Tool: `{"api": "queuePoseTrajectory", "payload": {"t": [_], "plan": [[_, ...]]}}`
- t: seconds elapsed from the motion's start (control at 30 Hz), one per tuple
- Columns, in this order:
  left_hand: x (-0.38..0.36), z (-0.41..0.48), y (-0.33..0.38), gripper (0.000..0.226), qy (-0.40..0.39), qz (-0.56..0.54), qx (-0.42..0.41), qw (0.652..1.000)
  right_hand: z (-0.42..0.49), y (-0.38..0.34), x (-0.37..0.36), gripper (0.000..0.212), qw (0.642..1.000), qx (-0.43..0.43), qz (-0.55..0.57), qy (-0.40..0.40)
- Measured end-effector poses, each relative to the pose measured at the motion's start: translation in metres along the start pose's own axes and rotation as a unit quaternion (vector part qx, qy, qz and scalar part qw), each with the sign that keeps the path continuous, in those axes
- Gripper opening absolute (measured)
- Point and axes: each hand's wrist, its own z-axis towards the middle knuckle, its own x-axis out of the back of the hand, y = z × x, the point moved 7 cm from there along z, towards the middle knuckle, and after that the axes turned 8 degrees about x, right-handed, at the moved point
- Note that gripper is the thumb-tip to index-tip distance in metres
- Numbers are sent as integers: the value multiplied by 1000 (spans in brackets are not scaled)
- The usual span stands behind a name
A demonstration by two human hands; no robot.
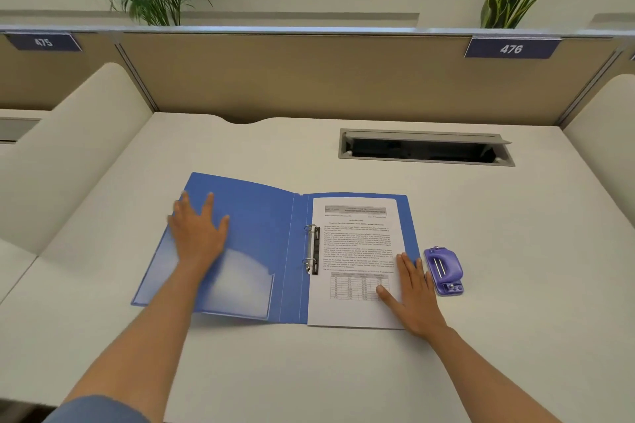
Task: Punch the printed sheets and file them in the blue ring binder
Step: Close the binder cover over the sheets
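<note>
The blue ring binder (261, 227) lies open on the white desk, with its metal rings (312, 249) at the spine. Printed sheets (357, 251) lie on the binder's right half, beside the rings. My left hand (197, 230) lies flat with spread fingers on the inside of the left cover, above a clear pocket. With straight fingers, my right hand (414, 292) presses on the lower right corner of the sheets. A purple hole punch (444, 269) sits on the desk just right of the binder, close to my right hand.
An open cable hatch (426, 148) is set into the desk behind the binder. A beige partition (309, 79) with the number plates 475 and 476 closes the back. Curved white dividers (68, 154) stand at both sides. Plants rise behind the partition.
</note>
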Motion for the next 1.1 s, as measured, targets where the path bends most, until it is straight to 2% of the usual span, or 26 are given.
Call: {"api": "queuePoseTrajectory", "payload": {"t": [0.1, 0.23, 0.3, 0.4, 0.47, 0.53, 0.6, 0.67, 0.73, 0.83, 0.9, 1.0, 1.07, 1.1], "plan": [[9, 13, -39, 69, -55, -1, 92, 994, 0, 1, -1, 111, 1000, 0, -3, 1], [11, 17, -60, 88, -164, -137, 180, 960, 1, 0, -1, 111, 1000, 0, -2, 1], [27, 18, -50, 91, -167, -149, 178, 958, 0, 1, 0, 111, 1000, -1, 2, 4], [70, 15, -22, 88, -118, -158, 146, 970, 1, 2, 0, 110, 1000, 2, 20, 12], [99, 9, 0, 86, -100, -198, 118, 968, 1, 2, 1, 109, 999, 3, 34, 20], [122, 1, 22, 84, -121, -257, 92, 954, 0, 3, 2, 103, 998, 2, 54, 25], [136, -11, 49, 79, -185, -349, 62, 917, -1, 3, 4, 99, 996, 0, 86, 33], [144, -31, 81, 72, -269, -442, 23, 855, -1, 4, 8, 91, 991, -10, 127, 41], [143, -55, 116, 73, -341, -467, -38, 815, -3, 5, 10, 80, 980, -24, 193, 51], [117, -101, 169, 77, -411, -459, -122, 778, -5, 9, 14, 80, 951, -47, 299, 69], [86, -129, 199, 72, -407, -432, -163, 788, -5, 9, 17, 74, 934, -56, 344, 81], [34, -165, 223, 68, -341, -319, -234, 853, -6, 0, 27, 54, 914, -48, 387, 107], [-5, -184, 224, 66, -314, -221, -275, 882, -6, 0, 40, 53, 924, -21, 351, 148], [-23, -191, 222, 67, -301, -171, -295, 890, -6, 7, 43, 57, 918, -50, 360, 159]]}}
